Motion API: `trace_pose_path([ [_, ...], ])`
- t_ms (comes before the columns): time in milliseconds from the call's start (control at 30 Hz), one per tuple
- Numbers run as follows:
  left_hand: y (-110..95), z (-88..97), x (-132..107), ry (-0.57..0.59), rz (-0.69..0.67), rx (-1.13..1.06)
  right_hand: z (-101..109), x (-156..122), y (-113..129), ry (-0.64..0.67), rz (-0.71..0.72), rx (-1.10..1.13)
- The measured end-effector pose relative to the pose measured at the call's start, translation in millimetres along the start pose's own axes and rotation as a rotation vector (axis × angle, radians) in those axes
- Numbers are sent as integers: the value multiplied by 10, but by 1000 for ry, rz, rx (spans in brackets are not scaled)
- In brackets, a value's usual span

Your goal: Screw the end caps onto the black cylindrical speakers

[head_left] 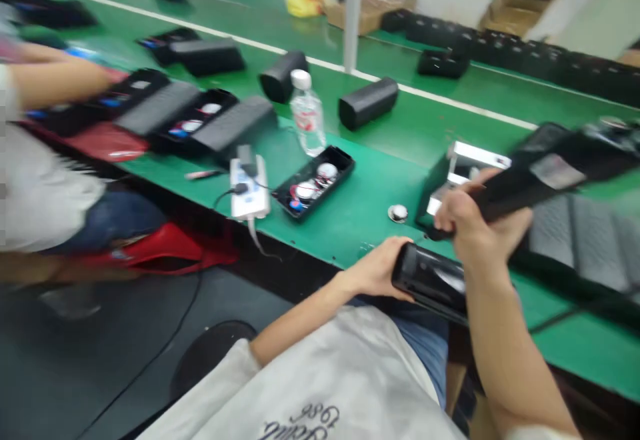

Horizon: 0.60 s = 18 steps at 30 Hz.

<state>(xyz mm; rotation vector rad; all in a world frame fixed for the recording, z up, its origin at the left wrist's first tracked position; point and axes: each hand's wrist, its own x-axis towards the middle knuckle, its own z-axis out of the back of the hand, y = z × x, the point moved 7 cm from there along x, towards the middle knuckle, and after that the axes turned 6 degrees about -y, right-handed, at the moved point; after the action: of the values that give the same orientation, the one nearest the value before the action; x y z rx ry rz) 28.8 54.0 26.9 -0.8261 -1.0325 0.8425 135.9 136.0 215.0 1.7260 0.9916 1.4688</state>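
My left hand [380,268] is wrapped round one end of a glossy black speaker housing [433,279], held low before my body at the table edge. Part of that housing lies behind my right forearm. Higher up, my right hand [480,223] grips a long black object with a pale label [560,170]; blur hides its exact kind. Just behind the right hand stands a silver-and-black box-shaped device [473,160]. On the green table nearby lies a small round speaker driver [398,213]. Further left, an open black housing [315,183] contains round drivers and wires.
A clear plastic bottle [307,113] stands behind a white power strip [249,190] with plugs and cables. Grey-fronted speakers [595,240] line the right side. More black housings [369,102] are on the table. At left, a co-worker's arm [60,83] reaches over. A metal post [351,17] rises behind.
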Motion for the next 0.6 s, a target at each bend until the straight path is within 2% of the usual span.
trace_pose_path([
  [67,-29,43,8,0,41,18,-16,23,30,57,-17,-50],
  [133,-24,64,26,20,59,47,-10,104,192,98,29,5],
  [167,-18,68,33,28,57,62,24,169,330,80,92,30],
  [267,-13,71,29,34,41,99,252,388,818,-84,384,63],
  [333,-18,70,14,32,39,115,443,532,972,-179,530,48],
  [400,-20,69,2,36,43,128,607,683,898,-212,596,22],
  [467,-15,72,-3,43,51,138,737,810,668,-242,621,-18],
  [600,-9,86,-7,49,60,144,792,954,182,-260,549,-175],
])
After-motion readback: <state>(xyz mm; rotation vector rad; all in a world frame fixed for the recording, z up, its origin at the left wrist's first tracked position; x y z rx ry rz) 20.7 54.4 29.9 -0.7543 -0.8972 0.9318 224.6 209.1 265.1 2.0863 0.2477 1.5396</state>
